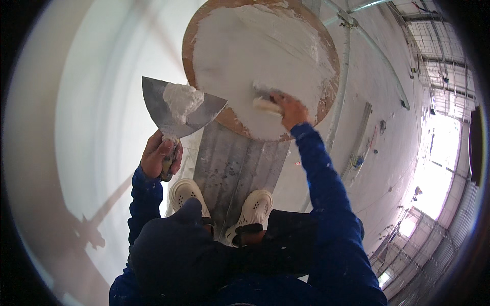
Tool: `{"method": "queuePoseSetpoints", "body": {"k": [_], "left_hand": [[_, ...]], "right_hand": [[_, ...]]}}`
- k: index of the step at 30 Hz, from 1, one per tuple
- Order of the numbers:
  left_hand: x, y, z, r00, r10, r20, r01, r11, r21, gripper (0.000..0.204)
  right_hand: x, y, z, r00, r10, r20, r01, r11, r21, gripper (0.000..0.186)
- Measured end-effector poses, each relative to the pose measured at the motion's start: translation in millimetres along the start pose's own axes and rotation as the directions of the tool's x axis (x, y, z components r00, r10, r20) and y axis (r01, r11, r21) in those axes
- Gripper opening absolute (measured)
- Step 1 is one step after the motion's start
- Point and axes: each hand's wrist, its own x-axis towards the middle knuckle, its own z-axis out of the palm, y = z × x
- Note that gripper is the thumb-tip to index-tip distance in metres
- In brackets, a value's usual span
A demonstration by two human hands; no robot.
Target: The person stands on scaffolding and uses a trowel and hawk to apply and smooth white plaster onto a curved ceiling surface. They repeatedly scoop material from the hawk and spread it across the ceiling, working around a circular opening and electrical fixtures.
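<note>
My left hand point(154, 159) is closed round the handle of a wide putty knife point(206, 111). A thick lump of white plaster point(182, 101) sits on its flared metal blade. Ahead lies a round brown board point(190, 50), mostly coated with wet white plaster point(235, 56). Over the lower right part of the board, my right hand point(293, 112) grips a scraper point(267, 106) with a pale handle. Motion blurs the scraper's blade, and I cannot tell whether it touches the plaster.
My pale clogs point(255, 209) stand on a grey ribbed metal plank point(229, 168). A white wall point(97, 127) rises close on the left. Scaffold tubes point(343, 76) run past the board's right side. Well below on the right is a floor point(380, 168) with scattered items.
</note>
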Motion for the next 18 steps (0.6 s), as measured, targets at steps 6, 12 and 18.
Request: {"method": "queuePoseSetpoints", "body": {"k": [6, 12, 18], "left_hand": [[8, -5, 6, 1.0, -0.005, 0.002, 0.005, 0.999, -0.054, 0.039], [-3, -14, -1, 0.999, -0.01, 0.031, 0.012, 0.998, -0.054, 0.034], [-20, -16, 5, 0.992, -0.056, 0.113, 0.052, 0.998, 0.031, 0.034]], "right_hand": [[-95, -62, 30, 0.999, 0.05, -0.002, -0.05, 0.998, 0.043, 0.069], [-106, -45, 9, 0.999, 0.035, -0.015, -0.025, 0.907, 0.419, 0.053], [-97, -19, -20, 0.952, 0.249, -0.177, 0.238, -0.241, 0.941, 0.051]]}}
